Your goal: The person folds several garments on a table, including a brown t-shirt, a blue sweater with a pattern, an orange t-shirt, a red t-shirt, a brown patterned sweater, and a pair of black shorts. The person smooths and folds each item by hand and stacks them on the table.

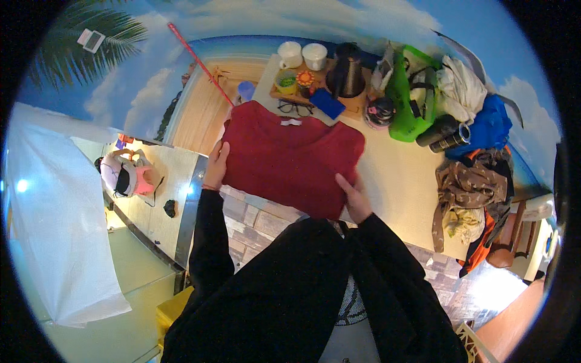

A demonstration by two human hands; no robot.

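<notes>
A dark red knit garment (286,163), folded into a broad bundle, is held between my two hands over the front edge of the light table (399,181). Its rounded neckline faces away from me, with a white label inside the collar. My left hand (218,164) grips the left side, thumb on top and fingers hidden beneath. At the lower right side my right hand (355,197) holds the cloth, its thumb on top and the other fingers mostly hidden.
Behind the garment are eyeglasses (295,107), a blue box-like item (327,103), a wooden tray (290,96), white mugs (290,54) and a dark kettle (347,75). A green bag (411,118), a tumbler (449,137) and piled clothes (474,181) occupy the right. Another person (129,172) is at far left.
</notes>
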